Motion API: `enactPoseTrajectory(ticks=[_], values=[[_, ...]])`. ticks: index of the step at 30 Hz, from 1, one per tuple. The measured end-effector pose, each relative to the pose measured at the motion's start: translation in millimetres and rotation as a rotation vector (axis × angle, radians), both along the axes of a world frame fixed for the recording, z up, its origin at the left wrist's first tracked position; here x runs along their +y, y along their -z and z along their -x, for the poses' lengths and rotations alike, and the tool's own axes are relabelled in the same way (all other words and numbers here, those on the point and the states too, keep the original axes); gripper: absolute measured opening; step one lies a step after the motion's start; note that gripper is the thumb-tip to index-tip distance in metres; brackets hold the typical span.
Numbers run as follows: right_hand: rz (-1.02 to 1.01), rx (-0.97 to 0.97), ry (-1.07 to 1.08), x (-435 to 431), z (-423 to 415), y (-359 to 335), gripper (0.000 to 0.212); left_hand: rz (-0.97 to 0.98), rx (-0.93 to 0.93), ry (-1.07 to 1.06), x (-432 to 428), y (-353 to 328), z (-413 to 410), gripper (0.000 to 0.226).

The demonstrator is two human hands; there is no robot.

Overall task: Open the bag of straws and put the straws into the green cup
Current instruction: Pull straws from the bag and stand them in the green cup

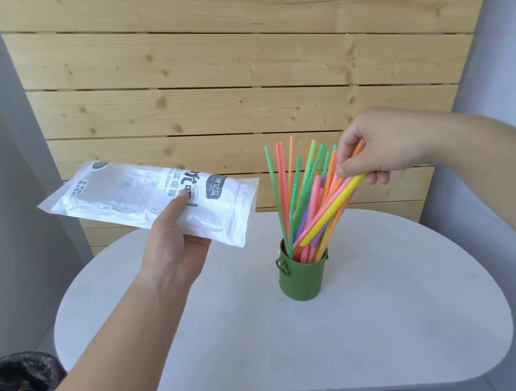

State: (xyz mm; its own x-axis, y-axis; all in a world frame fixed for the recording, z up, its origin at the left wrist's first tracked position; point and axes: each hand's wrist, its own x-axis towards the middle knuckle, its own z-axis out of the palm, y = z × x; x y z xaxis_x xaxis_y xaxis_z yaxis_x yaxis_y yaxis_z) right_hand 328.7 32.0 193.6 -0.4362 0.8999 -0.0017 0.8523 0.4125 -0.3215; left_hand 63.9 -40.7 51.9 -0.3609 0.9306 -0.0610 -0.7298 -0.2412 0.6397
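The green cup [300, 276] stands upright on the white table [269, 341], right of centre. Several coloured straws [302, 196] stick out of it and fan upward. My right hand [372, 150] is above and to the right of the cup, pinching the upper ends of a few straws, a yellow one among them. My left hand [175, 249] holds the clear plastic straw bag [152, 199] up over the table's left side, thumb on its printed face. The bag looks flat and empty.
A wooden slat panel [233, 67] stands behind the table. A bin lined with a black bag [16, 388] sits on the floor at the lower left, with an orange straw inside. Grey walls flank both sides.
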Motion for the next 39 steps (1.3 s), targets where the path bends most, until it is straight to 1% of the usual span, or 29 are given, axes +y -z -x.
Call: enactPoseTrajectory(ticks=[9, 13, 17, 27, 31, 35, 39], values=[[0.053, -0.148, -0.026, 21.8, 30.9, 2.9, 0.015, 0.004, -0.002, -0.017, 1.9, 1.9, 4.4, 0.010], [-0.003, -0.179, -0.025, 24.6, 40.0, 4.1, 0.022, 0.005, -0.009, -0.016, 3.3, 2.1, 5.5, 0.010], [-0.063, -0.087, -0.006, 28.0, 36.4, 7.0, 0.031, 0.006, -0.008, -0.019, 3.2, 1.7, 6.0, 0.009], [-0.200, 0.167, 0.044, 18.7, 28.8, 19.6, 0.038, 0.017, -0.019, -0.023, 3.7, 2.0, 4.1, 0.010], [-0.286, 0.157, 0.015, 9.7, 27.6, 31.7, 0.037, 0.021, -0.013, -0.023, 4.2, 2.6, 3.6, 0.010], [-0.378, 0.106, -0.031, 4.2, 29.0, 42.5, 0.045, 0.025, -0.008, -0.025, 4.8, 2.4, 2.4, 0.010], [-0.379, 0.061, -0.061, 4.6, 29.8, 47.7, 0.047, 0.022, -0.012, -0.028, 4.4, 2.5, 2.9, 0.011]])
